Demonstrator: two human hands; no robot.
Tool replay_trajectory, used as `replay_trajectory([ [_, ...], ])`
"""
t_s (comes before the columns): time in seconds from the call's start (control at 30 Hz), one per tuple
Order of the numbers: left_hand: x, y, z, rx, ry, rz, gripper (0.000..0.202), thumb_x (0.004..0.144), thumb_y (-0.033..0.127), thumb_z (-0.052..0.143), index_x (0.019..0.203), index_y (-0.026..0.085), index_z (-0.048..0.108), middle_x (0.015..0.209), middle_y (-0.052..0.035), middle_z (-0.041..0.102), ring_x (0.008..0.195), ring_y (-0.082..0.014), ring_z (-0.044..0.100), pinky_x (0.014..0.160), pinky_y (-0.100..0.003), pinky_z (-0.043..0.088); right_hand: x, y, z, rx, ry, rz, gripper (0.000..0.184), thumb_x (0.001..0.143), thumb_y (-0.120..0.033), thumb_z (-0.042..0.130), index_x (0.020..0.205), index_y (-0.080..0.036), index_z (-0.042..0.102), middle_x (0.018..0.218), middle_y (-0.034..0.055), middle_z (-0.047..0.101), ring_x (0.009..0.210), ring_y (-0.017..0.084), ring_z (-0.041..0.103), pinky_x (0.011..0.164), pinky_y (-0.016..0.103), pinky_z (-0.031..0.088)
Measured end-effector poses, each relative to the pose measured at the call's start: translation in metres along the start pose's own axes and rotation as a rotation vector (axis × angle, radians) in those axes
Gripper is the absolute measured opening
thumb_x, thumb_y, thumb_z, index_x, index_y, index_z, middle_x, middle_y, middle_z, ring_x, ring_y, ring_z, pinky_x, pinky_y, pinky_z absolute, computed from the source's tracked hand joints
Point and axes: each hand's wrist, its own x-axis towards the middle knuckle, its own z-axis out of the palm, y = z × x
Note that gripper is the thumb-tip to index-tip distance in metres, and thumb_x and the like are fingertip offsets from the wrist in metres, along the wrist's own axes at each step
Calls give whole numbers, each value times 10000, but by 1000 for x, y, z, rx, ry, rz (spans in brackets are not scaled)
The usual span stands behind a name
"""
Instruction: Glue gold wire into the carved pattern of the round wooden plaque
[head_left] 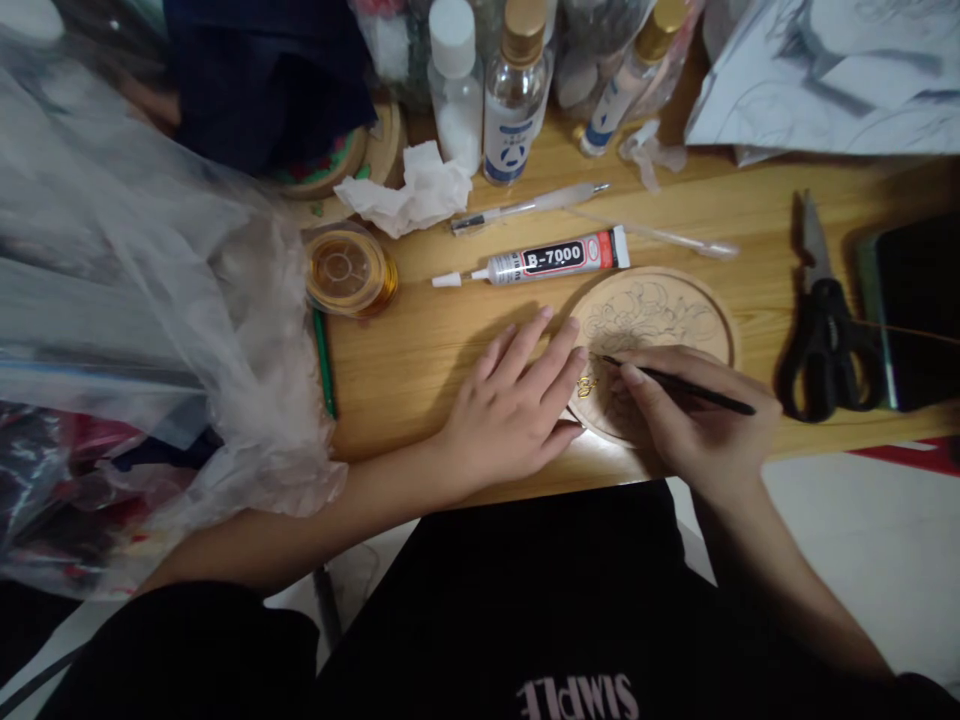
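Observation:
A round wooden board (675,290) with a raised rim lies near the table's front edge, with a line drawing of curls and flowers on its face. A small piece of bent golden wire (586,387) sits on its left part. My left hand (517,400) lies flat, fingers spread, its fingertips on the board's left rim. My right hand (697,410) rests over the board's right side, closed on a thin black pointed tool (701,391). The tool's tip touches or hovers just above the drawing; I cannot tell which. Whether it is tweezers or a pen is unclear.
Beyond the board lie a B-7000 glue tube (555,258), a pen (532,206) and crumpled tissue (412,190). A golden wire spool (349,270) and plastic bags (225,300) are left. Scissors (829,340) and a dark phone (919,310) lie right. Bottles (516,110) stand behind.

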Motion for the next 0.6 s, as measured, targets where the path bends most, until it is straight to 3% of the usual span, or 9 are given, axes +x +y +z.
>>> replay_trajectory([
  [0.27, 0, 0, -1, -5, -17, 1, 609, 871, 486, 600, 1331, 90, 554, 1471, -136, 499, 1387, -346, 415, 1095, -456, 375, -12, -4, 16, 4, 149, 176, 91, 843, -236, 691, 919, -238, 740, 824, 20, 731, 700, 156, 684, 687, 316, 562],
  [0.6, -1, 0, 1, -3, -18, -3, 617, 878, 484, 582, 1352, 91, 535, 1486, -137, 481, 1404, -340, 389, 1100, -458, 374, -18, -10, 25, -57, 222, 135, 110, 847, -226, 679, 939, -229, 739, 888, 33, 741, 771, 169, 704, 770, 353, 593],
])
